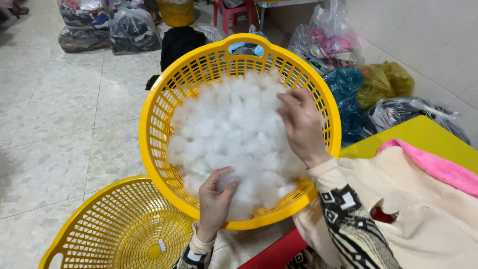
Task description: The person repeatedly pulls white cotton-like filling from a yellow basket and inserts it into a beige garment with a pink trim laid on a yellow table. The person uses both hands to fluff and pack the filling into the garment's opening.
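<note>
While the fingers of the left hand [215, 199] curl into the near edge of the white stuffing [234, 134], thumb and forefinger closing around a small tuft at the lower part of the heap, the right hand [301, 124] rests farther up, its fingers bent and loosely bunched, tips sunk into the fluff near the far right side of the pile, though whether they actually pinch a clump cannot be told. The stuffing lies directly under and between both hands, spreading away from the left fingers toward the top of the view and leftward from the right fingers; it has no clear long axis, being a rounded mound. It fills the tilted yellow basket [154, 124], whose rim the right wrist crosses. A second, empty yellow basket [99, 224] sits just below, touching or overlapping the first, nearer the left hand
</note>
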